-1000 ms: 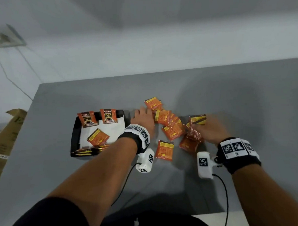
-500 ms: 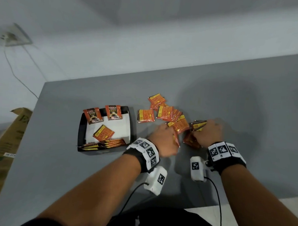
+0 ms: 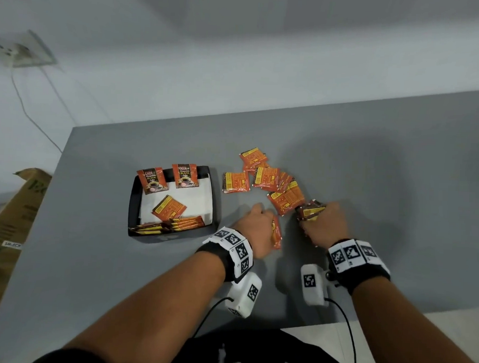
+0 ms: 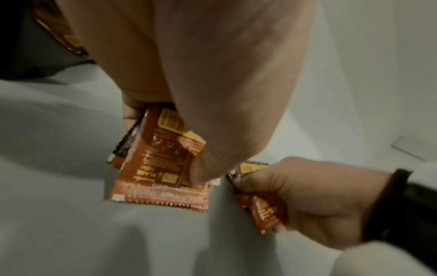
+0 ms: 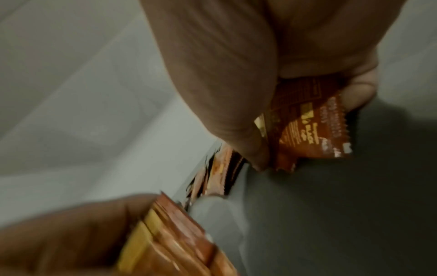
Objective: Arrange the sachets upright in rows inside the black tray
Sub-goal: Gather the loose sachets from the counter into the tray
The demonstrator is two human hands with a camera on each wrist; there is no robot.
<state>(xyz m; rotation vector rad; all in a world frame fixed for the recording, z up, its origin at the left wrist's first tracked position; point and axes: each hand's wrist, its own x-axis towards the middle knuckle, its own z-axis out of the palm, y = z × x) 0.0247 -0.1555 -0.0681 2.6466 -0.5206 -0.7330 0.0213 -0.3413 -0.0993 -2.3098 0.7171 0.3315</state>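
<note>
My left hand (image 3: 254,231) pinches a small stack of sachets (image 3: 276,233) on edge, just right of the black tray (image 3: 133,204); my right hand (image 3: 324,226) grips another bunch (image 3: 309,212) further right. I judge them light, thin, slick foil — floppy, so best pinched at the crimped edges. Loose sachets (image 3: 266,178) lie beyond, right of the tray. Two upright sachets (image 3: 184,175) at the tray's far wall read "D2X BLACK" — the rest is too small.
</note>
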